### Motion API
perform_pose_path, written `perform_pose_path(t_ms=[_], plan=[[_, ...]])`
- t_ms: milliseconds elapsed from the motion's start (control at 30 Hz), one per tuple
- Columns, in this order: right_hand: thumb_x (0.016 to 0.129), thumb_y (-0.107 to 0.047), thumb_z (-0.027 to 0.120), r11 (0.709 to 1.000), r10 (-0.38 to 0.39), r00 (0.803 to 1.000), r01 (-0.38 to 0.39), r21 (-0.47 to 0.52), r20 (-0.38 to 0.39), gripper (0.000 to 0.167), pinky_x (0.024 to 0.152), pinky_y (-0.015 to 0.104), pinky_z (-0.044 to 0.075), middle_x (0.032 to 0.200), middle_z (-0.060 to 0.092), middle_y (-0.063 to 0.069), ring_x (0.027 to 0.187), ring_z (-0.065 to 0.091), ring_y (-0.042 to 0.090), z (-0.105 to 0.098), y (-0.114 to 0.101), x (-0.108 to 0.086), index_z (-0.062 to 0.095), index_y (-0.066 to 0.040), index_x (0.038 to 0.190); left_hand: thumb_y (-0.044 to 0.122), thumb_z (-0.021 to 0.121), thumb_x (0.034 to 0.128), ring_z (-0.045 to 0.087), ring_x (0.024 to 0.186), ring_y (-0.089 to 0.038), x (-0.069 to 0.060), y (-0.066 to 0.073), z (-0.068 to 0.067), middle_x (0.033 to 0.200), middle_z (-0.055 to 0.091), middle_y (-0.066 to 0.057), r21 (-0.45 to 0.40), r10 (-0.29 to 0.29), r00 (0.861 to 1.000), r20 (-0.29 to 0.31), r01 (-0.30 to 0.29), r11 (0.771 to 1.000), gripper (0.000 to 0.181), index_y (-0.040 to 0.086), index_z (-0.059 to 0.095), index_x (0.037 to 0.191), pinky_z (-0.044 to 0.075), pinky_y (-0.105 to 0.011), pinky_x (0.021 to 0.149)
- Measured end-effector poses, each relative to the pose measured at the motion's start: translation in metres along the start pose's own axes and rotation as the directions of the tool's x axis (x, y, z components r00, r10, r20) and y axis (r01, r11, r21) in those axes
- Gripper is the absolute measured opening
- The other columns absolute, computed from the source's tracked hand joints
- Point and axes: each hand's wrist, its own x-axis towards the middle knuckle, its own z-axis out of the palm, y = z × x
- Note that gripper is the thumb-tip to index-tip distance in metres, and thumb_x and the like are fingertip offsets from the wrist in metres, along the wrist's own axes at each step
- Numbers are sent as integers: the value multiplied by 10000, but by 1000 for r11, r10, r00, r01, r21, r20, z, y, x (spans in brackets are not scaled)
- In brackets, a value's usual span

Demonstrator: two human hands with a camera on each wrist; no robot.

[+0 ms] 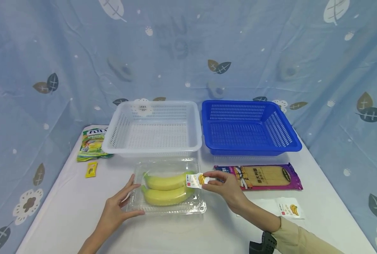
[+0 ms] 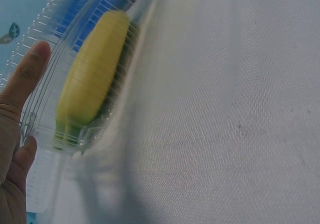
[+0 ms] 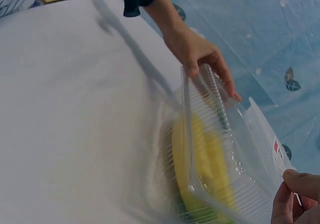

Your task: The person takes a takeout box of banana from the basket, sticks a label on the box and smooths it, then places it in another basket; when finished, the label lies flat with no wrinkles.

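A clear plastic clamshell box (image 1: 166, 164) with two bananas (image 1: 167, 196) inside lies at the front middle of the table. My left hand (image 1: 115, 206) steadies its left end, thumb by the front corner and fingers along the side; the left wrist view shows the forefinger straight against the plastic. Above the right part of the lid, my right hand (image 1: 224, 187) pinches a small white banana label (image 1: 193, 181) between thumb and fingers. Whether the label touches the lid cannot be told. In the right wrist view the label (image 3: 278, 151) is partly hidden by the fingertips.
A white basket (image 1: 152, 150) and a blue basket (image 1: 245, 151) stand at the back. To the right are a purple noodle pack (image 1: 267, 176) and a backing sheet with another banana label (image 1: 288, 208). At left lie a green candy bag (image 1: 93, 144) and a yellow wrapped sweet (image 1: 91, 169).
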Motion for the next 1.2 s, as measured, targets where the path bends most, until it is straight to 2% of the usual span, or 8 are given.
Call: perform_pose_path(t_ms=[200,533,767,967,1067,1100,1133,1200], plan=[[789,24,748,999,-17,998,18,-27,62,384,856,270,509,1058,618,120,832,637,126,10,-4,5,622,69,1150,84,903,529,346,1287,71,-1,-2,2,1503,337,-163,-3,-9,1000,5,9,1000,828,82,578,1291,462,-157,870],[771,12,770,994,-36,993,47,-100,109,346,834,258,534,1090,655,118,823,638,149,29,-7,18,665,45,1099,125,900,545,344,1286,68,0,-2,2,1507,334,-160,4,-12,1000,9,12,1000,803,83,582,1281,472,-177,862],[777,-20,776,978,-68,974,108,-178,215,313,779,233,539,1029,704,137,785,638,136,34,-11,31,680,48,1067,124,890,560,318,1305,64,1,1,2,1512,303,-197,-33,0,1000,23,1,999,810,47,561,1297,453,-167,886],[751,-47,806,962,-46,954,123,-245,298,315,695,208,518,1017,695,73,797,604,126,37,-19,46,693,21,1037,143,886,572,324,1307,61,0,0,1,1524,301,-168,-40,-21,999,25,22,999,795,70,567,1297,462,-207,892],[751,-68,812,956,-43,938,139,-258,344,324,711,221,513,1029,687,60,815,597,139,39,-24,53,692,3,1042,158,885,574,328,1302,65,0,1,0,1522,309,-160,-32,-24,1000,21,24,999,789,81,572,1294,471,-233,888],[755,-69,808,954,-52,927,156,-255,372,323,724,223,512,1035,685,62,821,598,142,39,-25,56,689,3,1046,163,885,573,330,1300,66,0,2,0,1520,312,-160,-28,-22,1000,18,23,999,788,83,574,1293,474,-243,885],[758,-71,806,949,-67,912,182,-256,404,320,736,223,509,1040,682,58,826,599,141,39,-26,60,690,-4,1048,164,885,572,331,1299,66,-1,2,0,1519,314,-161,-27,-21,1000,17,22,999,787,84,575,1291,476,-254,883],[764,-54,799,937,-105,867,251,-244,488,311,752,224,516,1044,678,58,821,592,132,40,-28,68,688,-2,1050,161,888,562,329,1296,69,-1,2,0,1512,319,-177,-19,-13,1000,13,13,1000,798,73,574,1290,487,-285,874]])
